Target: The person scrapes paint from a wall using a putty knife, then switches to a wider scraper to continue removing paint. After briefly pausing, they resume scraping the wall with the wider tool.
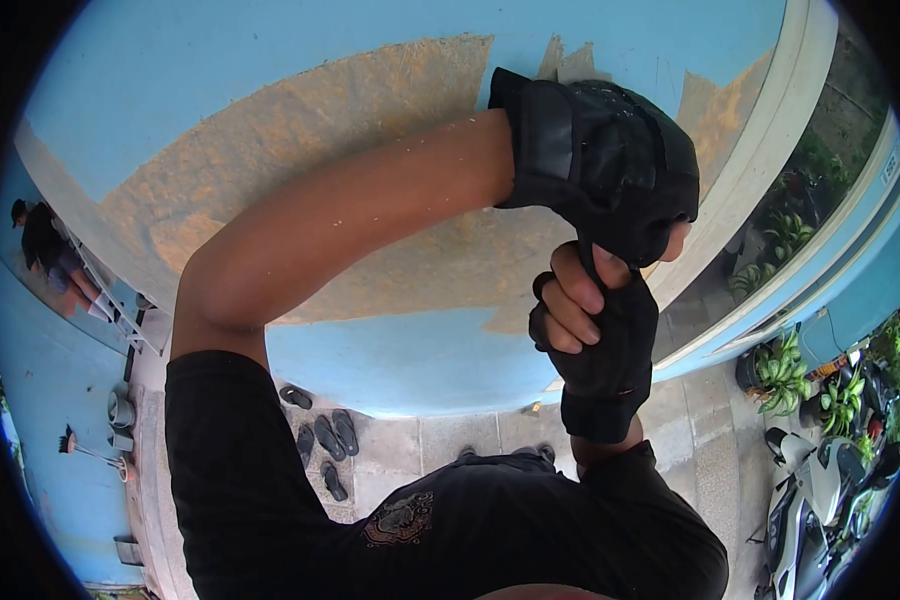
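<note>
My left hand (625,170), in a black fingerless glove, is raised in front of the wall (400,220), its fingers curled. Directly below it, touching it, is my right hand (600,325) in a similar glove, with fingers folded into the palm. Something dark shows between the two hands, but I cannot make out what either holds. Behind my left forearm the wall's blue paint gives way to a rough, bare brown-grey patch.
A person (48,245) stands by a ladder (110,290) at far left. Sandals (327,437) lie on the tiled floor (460,435). Potted plants (782,375) and a motorbike (805,510) are at right, below a window (790,220). A brush (68,440) is at lower left.
</note>
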`<state>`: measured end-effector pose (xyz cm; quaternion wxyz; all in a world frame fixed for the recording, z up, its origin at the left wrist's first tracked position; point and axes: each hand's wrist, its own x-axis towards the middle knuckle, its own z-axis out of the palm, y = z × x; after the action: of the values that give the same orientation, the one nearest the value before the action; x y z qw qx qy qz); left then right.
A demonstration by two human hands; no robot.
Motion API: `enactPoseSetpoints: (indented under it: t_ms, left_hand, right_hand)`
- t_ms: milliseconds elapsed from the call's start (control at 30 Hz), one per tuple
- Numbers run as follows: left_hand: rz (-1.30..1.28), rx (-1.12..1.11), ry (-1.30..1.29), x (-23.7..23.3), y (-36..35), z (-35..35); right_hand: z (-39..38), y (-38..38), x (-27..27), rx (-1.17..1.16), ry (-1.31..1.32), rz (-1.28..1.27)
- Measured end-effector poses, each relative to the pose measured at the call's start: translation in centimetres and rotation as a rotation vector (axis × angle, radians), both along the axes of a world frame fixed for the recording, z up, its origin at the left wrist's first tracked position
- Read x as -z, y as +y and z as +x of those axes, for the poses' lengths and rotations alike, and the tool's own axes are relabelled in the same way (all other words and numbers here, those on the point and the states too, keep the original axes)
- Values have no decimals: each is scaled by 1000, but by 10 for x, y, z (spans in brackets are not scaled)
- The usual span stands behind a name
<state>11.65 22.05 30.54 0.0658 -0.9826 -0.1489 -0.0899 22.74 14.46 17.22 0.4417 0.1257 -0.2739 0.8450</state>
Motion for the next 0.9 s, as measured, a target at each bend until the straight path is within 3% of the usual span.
enactPoseSetpoints:
  t_ms: [100,200,300,400,467,567,667,800,900]
  left_hand:
    - [-69,141,-61,3,11,2]
    - [-142,66,-41,0,1,5]
    - [54,-126,62,-7,-5,11]
    - [-157,66,-85,0,8,7]
    - [8,96,-117,5,5,-1]
    - [-53,162,-115,6,14,3]
    - [2,63,-108,-3,11,7]
    - [151,121,-168,2,6,1]
    - [59,103,-83,1,10,2]
  right_hand:
    - [-1,8,-3,-23,46,-51]
    - [-3,6,3,-17,83,0]
    - [2,7,-2,-55,68,3]
    - [2,11,-3,-50,93,-51]
    - [-2,6,2,1,67,-5]
    - [4,3,-4,5,16,-54]
    - [1,14,-8,-19,79,-54]
    - [3,1,-5,-46,21,-28]
    - [1,11,-1,-57,52,-73]
